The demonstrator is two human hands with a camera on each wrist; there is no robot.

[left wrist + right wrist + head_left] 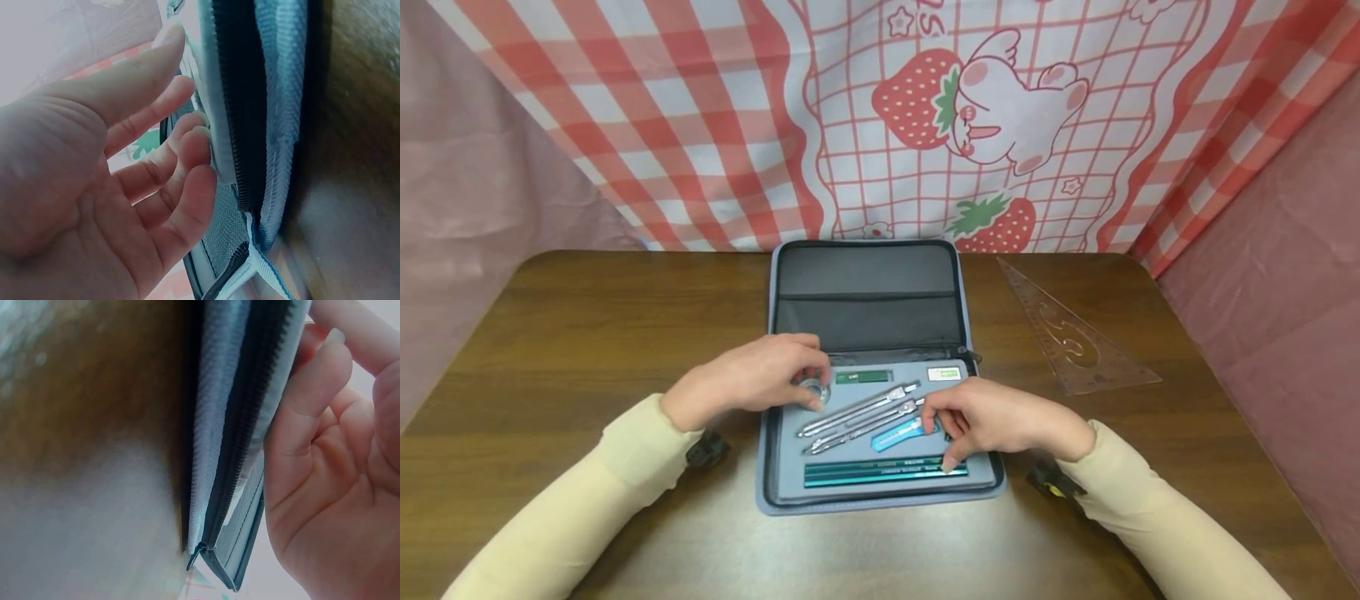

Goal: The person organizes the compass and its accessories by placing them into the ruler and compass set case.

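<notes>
Closest to the camera, two cream sleeves come in over the dark wooden worktop, and both hands are down on the open zip case that lies flat in the middle. Along the case's near edge lie the green pencils, side by side in the grey foam tray. Just above them the right hand sits low over the tray's right side, fingers curled downward, fingertips touching the foam beside the blue lead tube; the wrist view shows those fingers bent against the case's zip edge, but whether they actually pinch anything I cannot tell. Next to that, two silver compasses lie slanted across the tray's middle, tips pointing toward the near left. On the left, the left hand hovers over the tray's upper left corner, thumb and fingers curled round a small round clear piece, which looks like a sharpener or a tape roll; its wrist view shows loosely bent fingers against the case's edge. Further back in the tray sit a green box and a small white eraser. Behind them the case's dark lid lies open with its mesh pocket. Off to the right, well apart, a clear set square rests on the worktop. At the back hangs a red checked strawberry curtain.
</notes>
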